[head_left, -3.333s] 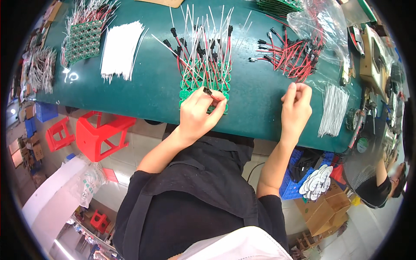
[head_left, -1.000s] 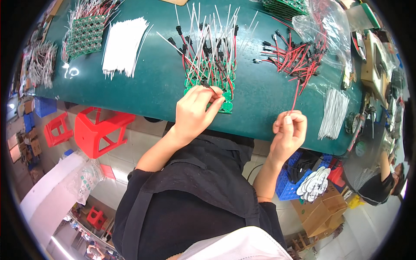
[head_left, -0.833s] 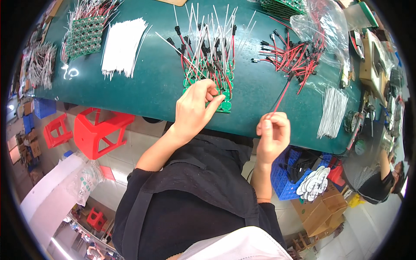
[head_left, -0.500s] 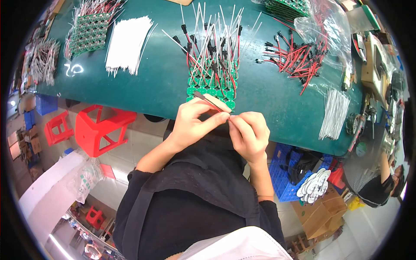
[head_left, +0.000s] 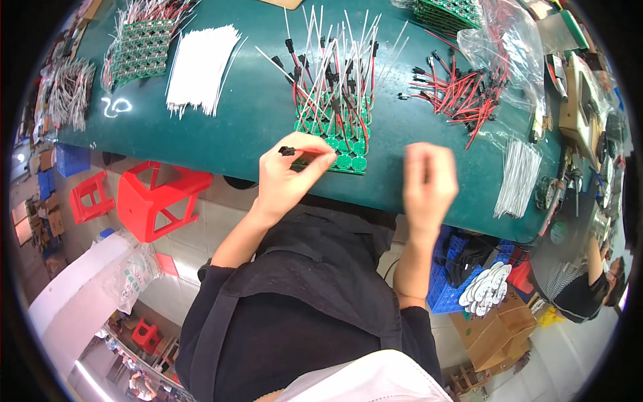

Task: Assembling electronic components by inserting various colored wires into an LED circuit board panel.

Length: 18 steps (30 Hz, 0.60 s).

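My left hand (head_left: 288, 177) is closed in a pinch on a connector lead, whose black plug (head_left: 287, 151) sticks out beside the knuckles. That hand is over the near left corner of a panel of small green circuit boards (head_left: 350, 163). Red and black leads with black plugs and long white wires (head_left: 315, 40) rise from the panel's farther rows. Off to the right, apart from the panel, my right hand (head_left: 429, 187) hangs over the near edge of the green table (head_left: 385, 171). Motion blurs its fingers, so I cannot make out whether it holds anything.
Loose red and black leads (head_left: 462, 97) are heaped at the right by a clear plastic bag (head_left: 516, 53). White wires lie in bundles at left (head_left: 201, 70) and right (head_left: 516, 177). More boards (head_left: 140, 50) stand far left. Below are red stools (head_left: 151, 208) and a blue crate (head_left: 442, 285).
My hands were together at the near edge of the panel. My right hand has moved away to the right. My left hand has shifted slightly left and still pinches the lead.
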Each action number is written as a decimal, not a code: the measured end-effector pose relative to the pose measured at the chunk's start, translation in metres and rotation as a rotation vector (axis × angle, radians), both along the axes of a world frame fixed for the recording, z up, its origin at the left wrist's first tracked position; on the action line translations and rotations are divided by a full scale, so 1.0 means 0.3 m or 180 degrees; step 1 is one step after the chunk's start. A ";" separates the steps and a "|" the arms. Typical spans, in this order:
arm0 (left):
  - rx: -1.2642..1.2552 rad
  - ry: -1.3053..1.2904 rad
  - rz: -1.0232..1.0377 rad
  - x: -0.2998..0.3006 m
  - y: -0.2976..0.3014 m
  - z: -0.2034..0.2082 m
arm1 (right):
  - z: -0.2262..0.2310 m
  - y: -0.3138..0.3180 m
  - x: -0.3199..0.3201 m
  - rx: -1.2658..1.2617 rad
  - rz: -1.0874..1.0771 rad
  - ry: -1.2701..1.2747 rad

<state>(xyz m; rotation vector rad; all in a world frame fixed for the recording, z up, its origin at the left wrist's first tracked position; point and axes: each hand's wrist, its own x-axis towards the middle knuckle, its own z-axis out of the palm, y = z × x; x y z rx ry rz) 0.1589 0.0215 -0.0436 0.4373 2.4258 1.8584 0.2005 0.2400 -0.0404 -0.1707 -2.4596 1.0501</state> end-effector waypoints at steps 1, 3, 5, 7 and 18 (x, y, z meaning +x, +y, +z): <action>-0.0006 -0.0041 0.0079 -0.005 -0.001 -0.019 | 0.004 0.052 -0.008 0.0404 -0.0561 -0.0170; -0.0104 0.0103 0.0150 -0.010 0.000 -0.038 | -0.005 0.166 -0.016 0.1135 -0.1250 -0.0852; -0.0160 0.0193 0.0171 -0.011 0.006 -0.046 | -0.022 0.226 -0.012 0.1653 -0.1397 -0.1094; -0.0215 0.0275 0.0186 -0.013 0.012 -0.054 | -0.045 0.247 -0.008 0.1552 -0.1300 -0.1165; -0.0172 0.0485 0.0123 -0.012 0.012 -0.063 | -0.042 0.226 0.011 0.0507 -0.1292 -0.0958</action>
